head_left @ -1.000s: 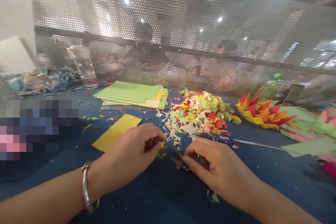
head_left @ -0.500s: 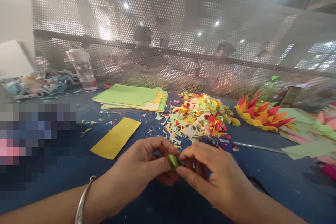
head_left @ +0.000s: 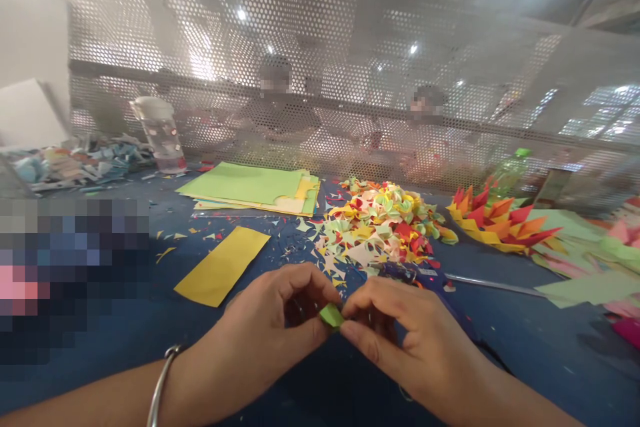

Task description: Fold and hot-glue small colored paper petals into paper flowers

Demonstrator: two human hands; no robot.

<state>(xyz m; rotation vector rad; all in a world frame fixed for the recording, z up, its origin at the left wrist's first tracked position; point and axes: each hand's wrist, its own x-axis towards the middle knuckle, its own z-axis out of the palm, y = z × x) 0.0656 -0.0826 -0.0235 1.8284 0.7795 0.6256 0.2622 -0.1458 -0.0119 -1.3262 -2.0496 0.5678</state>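
Observation:
Between my two hands is a small folded piece of green paper (head_left: 331,315), low in the middle of the head view. My left hand (head_left: 280,313) pinches its left side with thumb and fingertips, and a silver bangle circles that wrist. The fingertips of my right hand (head_left: 400,320) close on its right end. A glue gun (head_left: 423,275) with a dark blue body lies just behind my right hand, partly hidden by it. Left of my hands, a yellow paper strip (head_left: 223,267) rests flat on the dark blue table (head_left: 165,340).
Beyond my hands lies a pile of small coloured paper pieces (head_left: 385,213). A stack of coloured sheets (head_left: 245,181) is behind the strip. To the right are a folded-paper flower (head_left: 500,223) and a green-capped bottle (head_left: 510,173); a lidded tumbler (head_left: 159,137) stands back left before a perforated screen (head_left: 320,33).
The green paper has turned between my fingertips and shows a flatter, broader face. My left fingers have shifted slightly around it. Both hands stay in nearly the same place.

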